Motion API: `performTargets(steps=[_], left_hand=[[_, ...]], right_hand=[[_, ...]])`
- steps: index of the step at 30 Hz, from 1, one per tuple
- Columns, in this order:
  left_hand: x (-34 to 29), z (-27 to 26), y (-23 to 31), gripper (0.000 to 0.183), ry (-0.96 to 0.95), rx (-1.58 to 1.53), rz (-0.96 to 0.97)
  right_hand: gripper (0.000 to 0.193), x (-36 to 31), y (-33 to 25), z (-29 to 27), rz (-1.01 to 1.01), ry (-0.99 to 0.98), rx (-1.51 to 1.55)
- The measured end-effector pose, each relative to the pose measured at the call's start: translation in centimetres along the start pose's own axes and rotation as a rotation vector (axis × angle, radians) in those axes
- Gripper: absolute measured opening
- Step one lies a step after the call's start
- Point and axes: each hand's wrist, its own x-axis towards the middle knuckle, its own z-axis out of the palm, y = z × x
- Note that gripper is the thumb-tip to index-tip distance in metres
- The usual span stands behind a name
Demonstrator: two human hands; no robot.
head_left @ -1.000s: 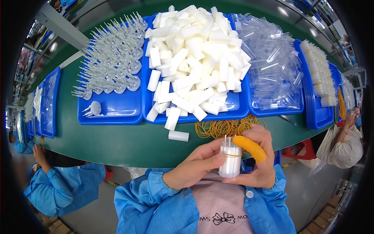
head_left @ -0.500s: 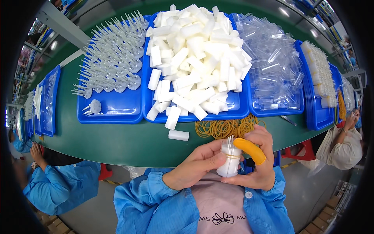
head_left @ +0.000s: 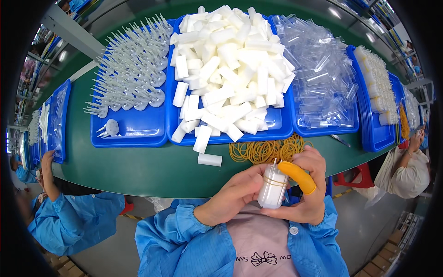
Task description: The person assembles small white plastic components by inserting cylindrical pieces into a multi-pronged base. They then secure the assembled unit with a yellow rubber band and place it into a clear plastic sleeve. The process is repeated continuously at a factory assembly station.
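Note:
Between my two hands is a white foam cylinder wrapped in clear plastic strips [head_left: 273, 191], with a yellow rubber band around its middle. Thin pale prongs stick up from its top end. My left hand [head_left: 236, 191] grips it from the left, thumb and fingers closed on its side. My right hand [head_left: 310, 189] holds it from the right, thumb under the lower end. An orange finger cot [head_left: 297, 177] covers the right index finger, whose tip presses near the top rim. Just beyond lies a loose pile of yellow rubber bands [head_left: 263, 150].
Blue trays hold pronged white pieces [head_left: 131, 64], white foam cylinders [head_left: 230, 69] and clear plastic strips [head_left: 320, 69]. Banded assemblies [head_left: 376, 87] fill a tray at right. One foam cylinder [head_left: 210, 159] lies on the green table [head_left: 138, 171]. Co-workers sit at left [head_left: 76, 217] and right [head_left: 406, 168].
Fewer prongs show above the top of the foam cylinder, and they stand out less. It sits slightly more upright in my hands. The left co-worker's hand has risen toward the trays.

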Motion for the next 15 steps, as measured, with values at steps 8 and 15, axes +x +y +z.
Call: performTargets(steps=[8, 15], left_hand=[[-0.1, 0.5, 0.7, 0.050, 0.028, -0.008, 0.075], [-0.3, 0.0, 0.8, 0.055, -0.025, 0.020, 0.099]], right_hand=[[0.075, -0.1, 0.7, 1.0, -0.002, -0.003, 0.089], [0.092, -0.9, 1.8, 0.3, 0.230, -0.029, 0.611]])
